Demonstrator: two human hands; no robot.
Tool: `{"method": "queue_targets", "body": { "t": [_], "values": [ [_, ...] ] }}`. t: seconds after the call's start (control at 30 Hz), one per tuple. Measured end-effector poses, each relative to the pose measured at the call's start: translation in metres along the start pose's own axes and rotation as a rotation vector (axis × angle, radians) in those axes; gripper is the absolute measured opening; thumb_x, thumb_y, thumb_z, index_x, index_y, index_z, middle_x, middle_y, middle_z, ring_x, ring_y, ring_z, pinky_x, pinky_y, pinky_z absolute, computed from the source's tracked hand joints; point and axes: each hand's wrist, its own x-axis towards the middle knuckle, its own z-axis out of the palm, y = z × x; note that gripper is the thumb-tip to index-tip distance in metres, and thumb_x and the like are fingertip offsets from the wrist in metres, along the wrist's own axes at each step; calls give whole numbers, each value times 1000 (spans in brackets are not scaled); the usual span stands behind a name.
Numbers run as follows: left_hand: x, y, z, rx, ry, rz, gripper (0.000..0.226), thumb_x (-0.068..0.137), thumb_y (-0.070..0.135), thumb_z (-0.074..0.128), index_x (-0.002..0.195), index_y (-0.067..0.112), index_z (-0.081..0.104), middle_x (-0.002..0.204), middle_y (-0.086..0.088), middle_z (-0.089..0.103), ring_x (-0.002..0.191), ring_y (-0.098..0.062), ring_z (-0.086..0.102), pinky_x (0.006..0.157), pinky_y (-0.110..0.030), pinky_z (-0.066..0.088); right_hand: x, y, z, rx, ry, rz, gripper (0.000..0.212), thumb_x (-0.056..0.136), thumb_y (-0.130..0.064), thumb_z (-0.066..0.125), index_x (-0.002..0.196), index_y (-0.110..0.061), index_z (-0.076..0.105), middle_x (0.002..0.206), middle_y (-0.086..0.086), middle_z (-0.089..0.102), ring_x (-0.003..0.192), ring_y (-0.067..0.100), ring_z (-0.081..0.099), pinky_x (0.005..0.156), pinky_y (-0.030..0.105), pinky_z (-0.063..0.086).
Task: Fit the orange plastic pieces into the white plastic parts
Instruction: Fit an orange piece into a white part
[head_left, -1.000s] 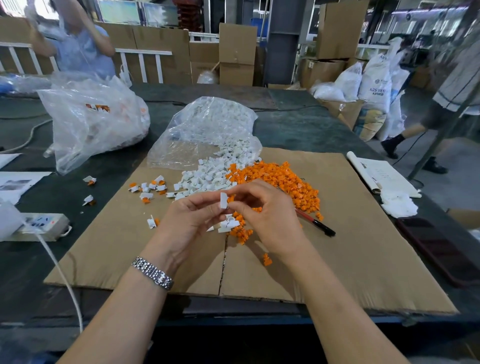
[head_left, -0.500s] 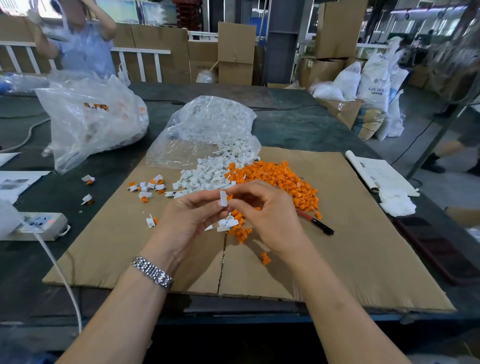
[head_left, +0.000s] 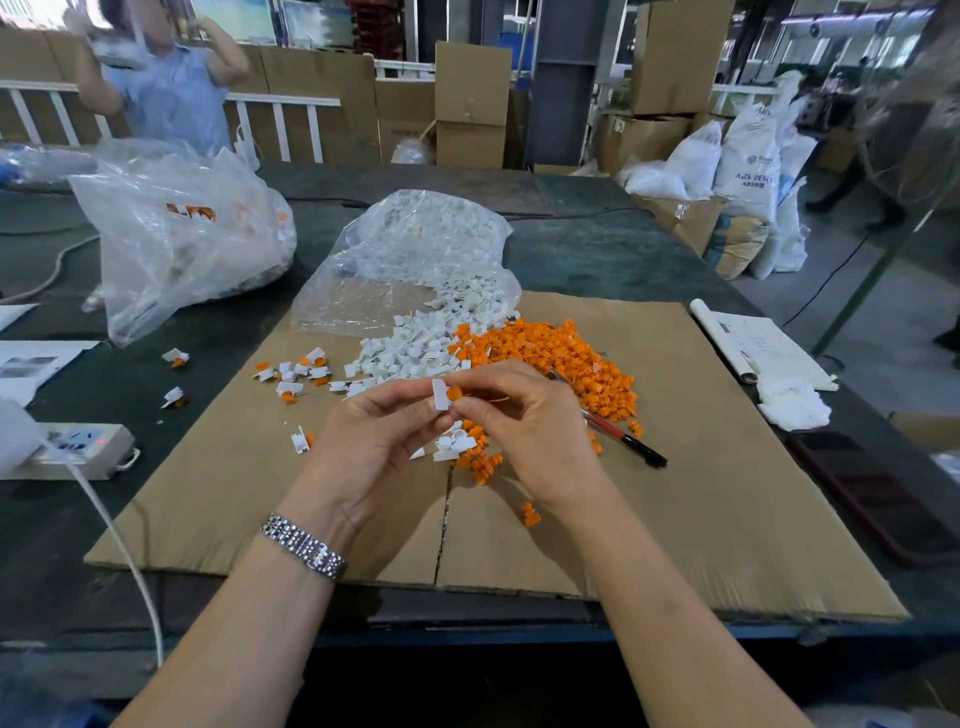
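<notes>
Orange plastic piece (head_left: 454, 393) pinched in the right hand (head_left: 524, 431) meets the small white plastic part (head_left: 440, 395) pinched upright by the left hand (head_left: 376, 441), above the brown cardboard sheet (head_left: 701, 467), with loose orange and white heaps just beyond both hands.

A red-and-black pen (head_left: 626, 438) lies on the cardboard sheet (head_left: 727, 493); a power strip (head_left: 78, 447) sits left

Both forearms converging, left hand (head_left: 374, 436) and right hand (head_left: 524, 431) fingertip to fingertip, each grip seemingly pinched.
</notes>
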Motion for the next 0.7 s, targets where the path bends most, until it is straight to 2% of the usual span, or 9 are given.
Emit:
{"method": "queue_targets", "body": {
  "t": [0.23, 0.4, 0.53, 0.7],
  "values": [
    [-1, 0, 1, 56, 14, 58, 16, 71, 3, 75, 86, 7, 82, 99, -15, 78, 90, -26, 76, 79, -25, 60, 4, -1, 0, -83, 30, -5, 18, 87, -13, 77, 104, -17, 78, 100, -10, 70, 93, 4, 68, 85, 22, 56],
    [-1, 8, -1, 53, -4, -37, 32, 73, 16, 85, 98, -3, 78, 109, -23, 75, 100, -32, 75, 86, -31, 61, 5, 2, -2, -148, 15, -41, 19, 89, -11, 74, 107, -17, 77, 103, -7, 68, 94, 4, 66, 86, 25, 56],
    [-1, 10, 2, 74, 41, -55, 17, 70, 11, 84, 87, 5, 82, 99, -19, 77, 92, -28, 76, 79, -27, 61, 3, 0, -1, -218, 14, -106, 20, 90, -12, 74, 109, -16, 77, 103, -4, 69, 95, 6, 65, 85, 28, 56],
    [-1, 11, 2, 81, 60, -101, 17, 72, 9, 81, 88, 2, 81, 101, -24, 76, 92, -29, 77, 76, -25, 61, 3, -2, -1, -262, 5, -124, 20, 89, -12, 74, 108, -13, 77, 102, -1, 69, 94, 9, 65, 84, 32, 56]
  ]
}}
